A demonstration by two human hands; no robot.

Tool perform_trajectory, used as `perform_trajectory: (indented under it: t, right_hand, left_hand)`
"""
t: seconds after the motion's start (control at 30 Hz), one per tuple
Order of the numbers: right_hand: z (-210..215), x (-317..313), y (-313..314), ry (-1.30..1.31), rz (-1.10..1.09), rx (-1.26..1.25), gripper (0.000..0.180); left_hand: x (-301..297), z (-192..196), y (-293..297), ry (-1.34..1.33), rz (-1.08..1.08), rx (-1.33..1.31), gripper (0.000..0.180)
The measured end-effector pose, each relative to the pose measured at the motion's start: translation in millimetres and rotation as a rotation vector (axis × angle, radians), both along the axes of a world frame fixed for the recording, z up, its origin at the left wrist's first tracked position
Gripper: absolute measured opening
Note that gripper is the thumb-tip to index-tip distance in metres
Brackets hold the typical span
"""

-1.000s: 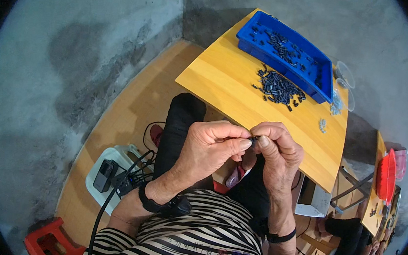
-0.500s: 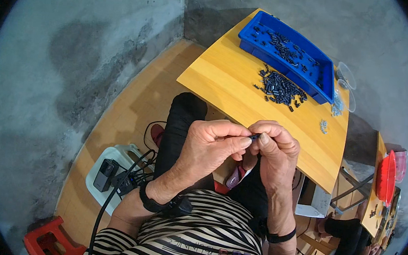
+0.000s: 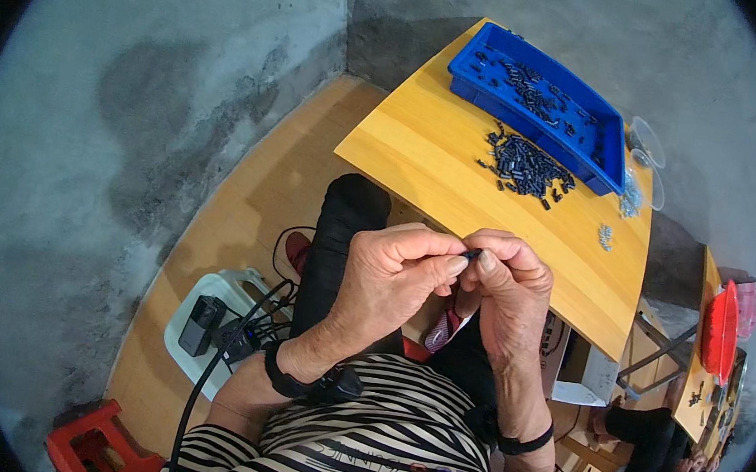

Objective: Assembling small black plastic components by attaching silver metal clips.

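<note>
Above my lap, just off the table's near edge, a small black part (image 3: 473, 255) is pinched between both hands. My left hand (image 3: 397, 270) grips it with thumb and forefinger. My right hand (image 3: 513, 290) has thumb and forefinger closed on its other side. The fingertips cover most of the part, so its exact kind cannot be made out. Beyond my hands, a heap of similar small black parts (image 3: 525, 166) lies on the yellow wooden table (image 3: 421, 163). Behind the heap stands a blue tray (image 3: 535, 119) with more black pieces scattered in it.
Small pale pieces (image 3: 605, 237) and clear round containers (image 3: 647, 144) sit at the table's right side. A pale stool (image 3: 182, 331) with black devices and cables stands at my left, near a red stool (image 3: 98, 446). Another person's hands (image 3: 692, 471) work at the far right beside a red basin (image 3: 720, 331).
The whole view has shifted slightly. My two hands keep their pinch on the small part, with the fingertips a little closer over it.
</note>
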State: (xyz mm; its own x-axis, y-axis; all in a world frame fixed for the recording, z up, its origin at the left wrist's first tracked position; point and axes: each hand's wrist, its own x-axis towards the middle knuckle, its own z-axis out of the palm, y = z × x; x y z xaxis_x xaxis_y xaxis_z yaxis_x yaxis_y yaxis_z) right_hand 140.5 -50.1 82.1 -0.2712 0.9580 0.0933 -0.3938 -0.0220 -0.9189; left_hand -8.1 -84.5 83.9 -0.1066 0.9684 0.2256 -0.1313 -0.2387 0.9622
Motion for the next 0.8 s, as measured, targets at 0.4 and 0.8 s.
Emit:
perform_trajectory:
  t: [0.4, 0.8]
  right_hand:
    - [-15, -8, 5, 0.065, -0.054, 0.012, 0.013]
    - [-5, 5, 12, 0.199, 0.174, -0.188, 0.023]
  left_hand:
    - [9, -7, 8, -0.018, 0.084, 0.012, 0.009]
    - [-1, 8, 6, 0.090, -0.006, 0.002, 0.008]
